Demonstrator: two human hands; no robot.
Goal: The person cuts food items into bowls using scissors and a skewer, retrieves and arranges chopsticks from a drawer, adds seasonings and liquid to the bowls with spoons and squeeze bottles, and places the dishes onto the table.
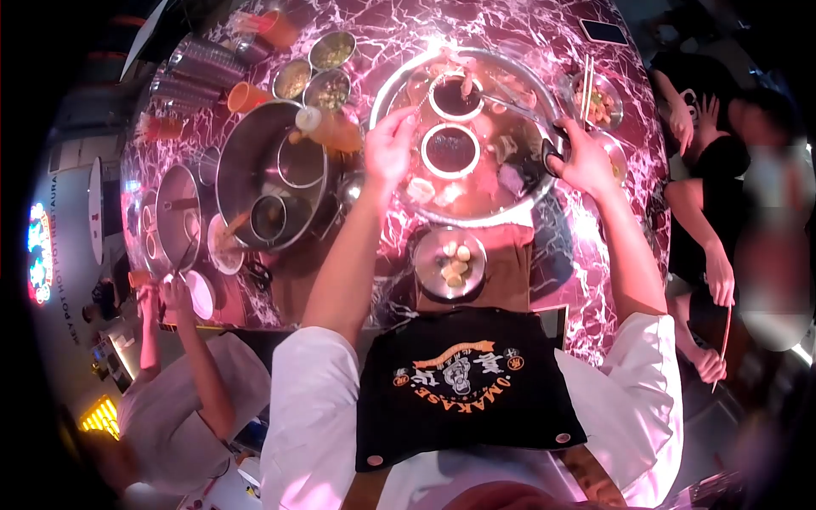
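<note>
My left hand [391,146] is closed around a thin metal utensil [431,92], whose tip reaches over the upper dark round bowl [432,109]. My right hand [588,160] grips black-handled scissors [529,112], their blades pointing left toward the same bowl. Between the two tools hangs a small piece of food [467,83]; which tool holds it is unclear. Below, a second dark-filled bowl [425,150] sits in the large round metal pan [442,223], among pale and pinkish food pieces. Nearest my apron, a metal bowl [422,276] holds several pale round pieces.
Left stand a big metal pot [234,153], an orange-filled squeeze bottle [333,133], small bowls of chopped toppings [332,51] and stacked metal cups [204,61]. Chopsticks [586,89] rest on a food bowl at right; a phone [603,32] lies behind. People's hands [719,274] flank the table.
</note>
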